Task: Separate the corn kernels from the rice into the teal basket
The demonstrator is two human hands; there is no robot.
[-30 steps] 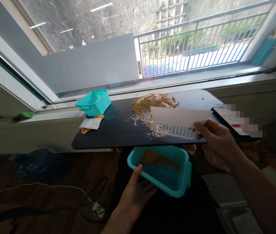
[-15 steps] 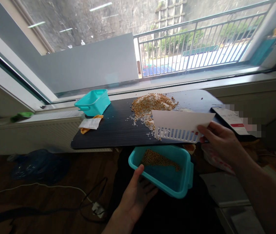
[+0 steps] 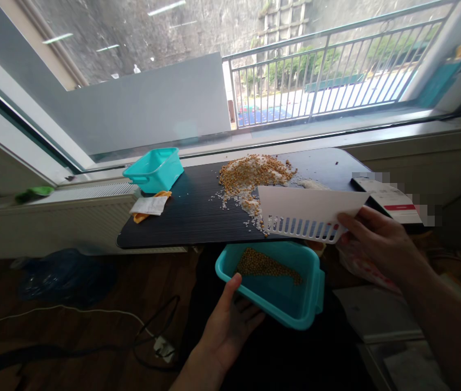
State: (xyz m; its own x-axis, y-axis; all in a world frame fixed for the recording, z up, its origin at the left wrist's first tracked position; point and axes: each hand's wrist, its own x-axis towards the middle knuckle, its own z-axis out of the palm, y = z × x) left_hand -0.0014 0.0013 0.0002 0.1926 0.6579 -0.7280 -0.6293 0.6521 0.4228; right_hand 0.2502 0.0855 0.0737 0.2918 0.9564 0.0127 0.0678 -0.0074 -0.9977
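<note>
Dark bench (image 3: 185,220), bean heap (image 3: 255,172) near back edge, right hand (image 3: 381,236) pinching card (image 3: 312,205) by front edge, left hand (image 3: 224,326) grasping bin (image 3: 281,297) below

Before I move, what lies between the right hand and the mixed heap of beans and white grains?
Head view: the white slotted card, held by the right hand, spans that stretch toward the heap; pale grains show just beyond its top edge.

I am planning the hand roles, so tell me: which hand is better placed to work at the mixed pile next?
Probably the right hand: it holds the slotted white card close to the mixed pile. The left hand holds the lower teal tub, below the table's edge, so seems less free.
</note>
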